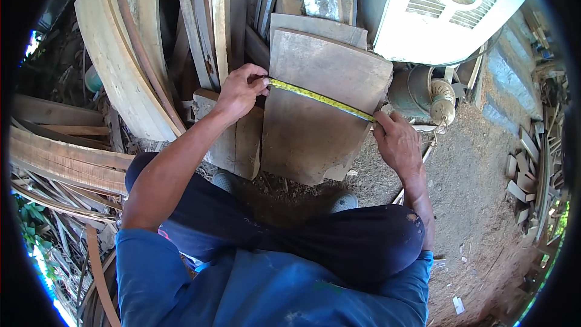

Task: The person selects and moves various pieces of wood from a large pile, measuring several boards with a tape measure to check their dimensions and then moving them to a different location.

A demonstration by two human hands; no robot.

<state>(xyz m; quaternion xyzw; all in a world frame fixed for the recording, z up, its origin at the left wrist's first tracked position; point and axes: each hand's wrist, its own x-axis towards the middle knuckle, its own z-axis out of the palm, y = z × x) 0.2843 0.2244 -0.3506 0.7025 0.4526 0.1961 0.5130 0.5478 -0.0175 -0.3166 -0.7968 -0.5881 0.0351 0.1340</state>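
A yellow tape measure blade [322,99] stretches across the upper half of a wide, worn wooden board [317,141], sloping down from left to right. At the board's left edge my left hand [243,91] pinches one end of the blade between thumb and fingers. My right hand [399,143] grips the other end by the board's right edge; whether a tape case lies inside it cannot be seen. The board leans against a second board [317,25], whose top shows behind it. A shorter wooden block [247,145] stands close to its left side.
Long planks [122,54] lean at the upper left, and curved timbers [68,156] lie at the left. A white louvred panel [395,32], a metal cylinder [411,88] and a turned post end [442,109] are at the upper right. Offcuts [522,172] lie on the far-right ground.
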